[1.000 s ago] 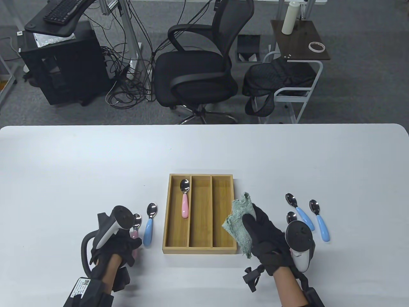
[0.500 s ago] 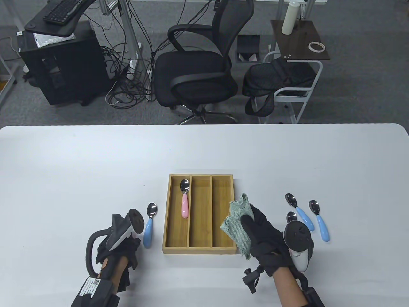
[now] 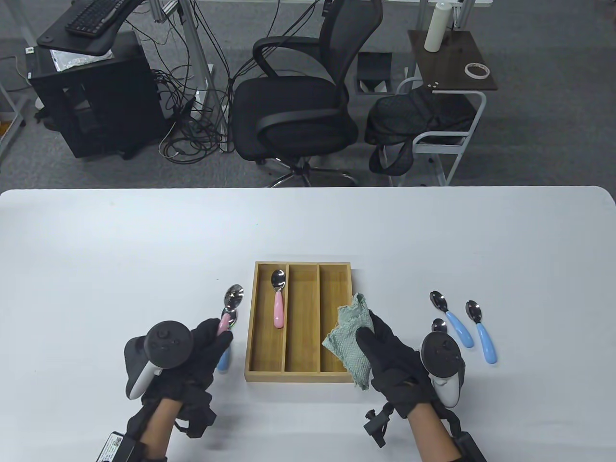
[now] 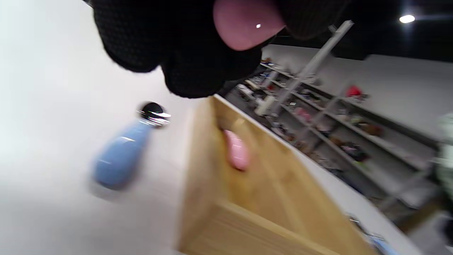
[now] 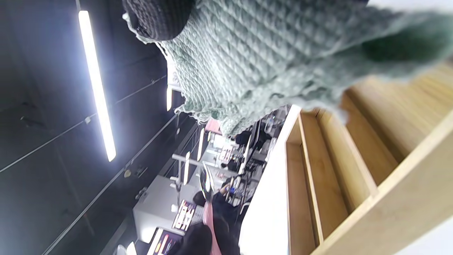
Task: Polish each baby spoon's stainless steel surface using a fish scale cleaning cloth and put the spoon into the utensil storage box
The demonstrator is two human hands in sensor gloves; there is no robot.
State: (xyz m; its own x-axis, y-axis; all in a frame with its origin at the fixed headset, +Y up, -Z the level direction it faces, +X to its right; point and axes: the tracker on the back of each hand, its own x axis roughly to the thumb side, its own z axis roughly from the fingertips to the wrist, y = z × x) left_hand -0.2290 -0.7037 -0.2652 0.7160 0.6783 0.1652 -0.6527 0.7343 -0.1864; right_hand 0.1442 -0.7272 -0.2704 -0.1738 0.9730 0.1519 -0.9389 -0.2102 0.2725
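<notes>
My left hand [image 3: 215, 338] grips a pink-handled baby spoon [image 3: 233, 298] by its handle and holds it above the table, bowl pointing away, just left of the wooden storage box [image 3: 251, 337]. The left wrist view shows the pink handle end [image 4: 245, 25] among my gloved fingers. A blue-handled spoon [image 3: 224, 360] lies on the table partly under that hand. Another pink spoon [image 3: 278, 301] lies in the box's left compartment. My right hand [image 3: 371, 337] holds the green fish scale cloth [image 3: 347, 339] over the box's right edge. In the right wrist view the cloth [image 5: 254, 53] fills the top.
Three blue-handled spoons [image 3: 455, 320] lie close together on the white table [image 3: 144, 250], right of my right hand. The box's middle and right compartments [image 3: 302, 317] hold nothing. Beyond the table's far edge stand an office chair [image 3: 293, 106] and a side table.
My left hand has picked the pink spoon up from beside the blue spoon and turned its bowl forward. My right hand with the cloth has drifted slightly left, toward the box.
</notes>
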